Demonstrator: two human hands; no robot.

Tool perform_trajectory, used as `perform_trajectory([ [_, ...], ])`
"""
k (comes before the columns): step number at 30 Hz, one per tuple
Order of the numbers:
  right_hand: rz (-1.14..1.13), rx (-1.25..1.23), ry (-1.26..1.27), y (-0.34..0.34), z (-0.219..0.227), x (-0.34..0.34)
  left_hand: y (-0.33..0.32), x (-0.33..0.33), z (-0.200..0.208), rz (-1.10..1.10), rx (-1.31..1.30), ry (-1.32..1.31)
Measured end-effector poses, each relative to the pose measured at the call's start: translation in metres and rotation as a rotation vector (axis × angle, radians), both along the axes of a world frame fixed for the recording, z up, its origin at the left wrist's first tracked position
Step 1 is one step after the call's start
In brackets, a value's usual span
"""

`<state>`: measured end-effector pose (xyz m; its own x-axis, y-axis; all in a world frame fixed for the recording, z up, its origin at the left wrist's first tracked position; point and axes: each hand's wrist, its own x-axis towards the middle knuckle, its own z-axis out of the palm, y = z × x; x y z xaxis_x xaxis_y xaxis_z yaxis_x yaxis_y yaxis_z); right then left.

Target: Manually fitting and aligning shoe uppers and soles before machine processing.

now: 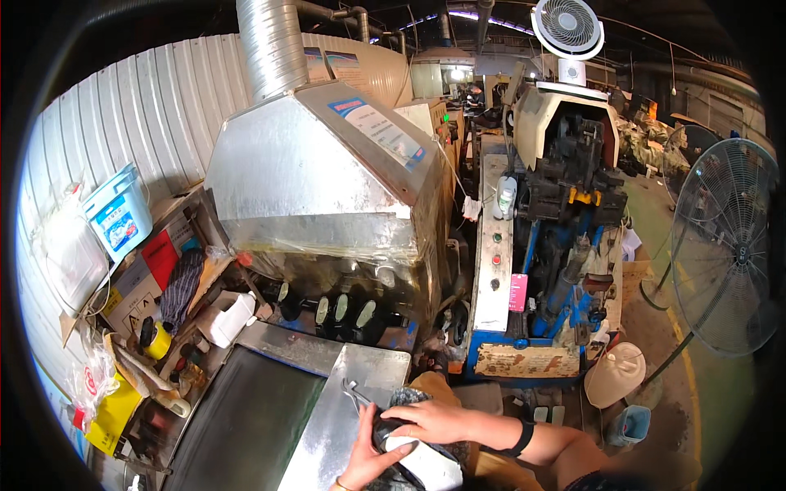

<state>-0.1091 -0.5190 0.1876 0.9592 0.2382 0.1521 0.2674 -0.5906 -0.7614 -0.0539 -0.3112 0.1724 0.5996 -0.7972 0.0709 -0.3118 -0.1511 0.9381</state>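
Low in the head view, my left hand (366, 455) and my right hand (434, 421) are both closed on a black shoe with a pale bottom (434, 468). The left hand grips its left side with thumb and fingers. My right fingers wrap over its top end, and the right wrist wears a black band. Part of the shoe is hidden under the fingers and cut off by the lower edge. Just beyond the left fingers, a thin metal hand tool (354, 391) lies on a shiny metal plate (334, 413).
A dark conveyor belt (246, 417) runs left of the plate, under a metal hood (303, 164) where several black shoes with pale bottoms (342, 311) stand. A blue machine (532, 360) stands ahead right, near a jug (616, 375) and a large fan (729, 245). Cluttered shelving (176, 327) lines the left.
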Motion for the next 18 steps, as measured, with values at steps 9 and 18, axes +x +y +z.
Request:
perform_trajectory([
  [9, -0.114, 0.085, -0.121, 0.010, 0.006, -0.028, -0.022, -0.021, -0.023, 0.269, -0.043, -0.245],
  [18, -0.510, 0.689, 0.035, 0.029, -0.091, -0.098, -0.036, -0.007, 0.007, 0.239, -0.129, -0.144],
])
